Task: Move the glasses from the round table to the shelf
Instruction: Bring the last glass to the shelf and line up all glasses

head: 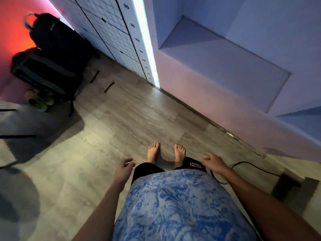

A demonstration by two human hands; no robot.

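I stand barefoot on a grey wood floor, looking down. My left hand [123, 168] hangs by my left hip with loosely spread fingers and holds nothing. My right hand [213, 161] hangs by my right hip, fingers apart, also holding nothing. A recessed wall shelf [225, 54] is ahead at the upper right, its ledge bare. No glasses and no round table are in view.
Two black backpacks [52, 58] lean against the wall at the upper left, with shoes [40, 100] below them. A black cable [251, 166] runs across the floor to a dark block [286, 185] at the right. A lit strip [145, 40] edges a white gridded cabinet [107, 26].
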